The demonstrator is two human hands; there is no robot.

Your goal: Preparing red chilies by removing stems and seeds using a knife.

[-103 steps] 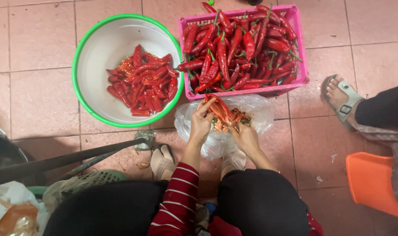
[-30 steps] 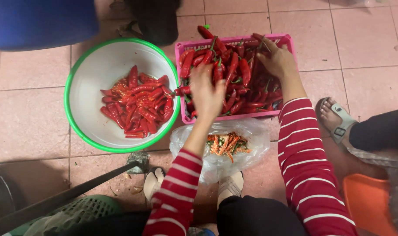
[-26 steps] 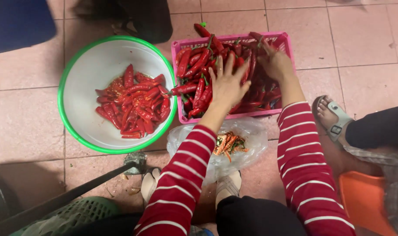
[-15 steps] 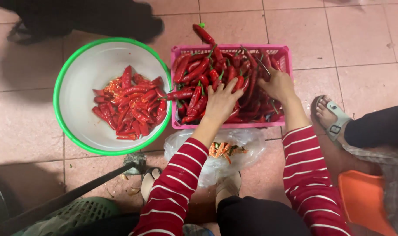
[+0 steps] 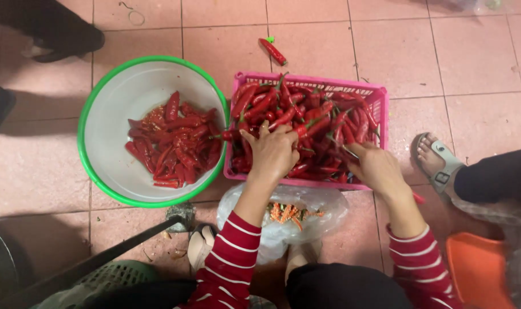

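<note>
Both hands dig into a pink basket (image 5: 380, 100) heaped with red chillies (image 5: 306, 114); the left hand (image 5: 273, 151) and right hand (image 5: 375, 169) curl loosely, grip unclear; the white bowl (image 5: 117, 114) holds only a modest pile.

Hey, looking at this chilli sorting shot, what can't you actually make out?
Head view only:
- Left hand and right hand: the fingertips are buried among chillies, so any grip is hidden.
- Pink basket: its bottom is covered by chillies.
- Plastic bag: its contents are too small to identify.
- Orange stool: cut off by the frame edge.
</note>
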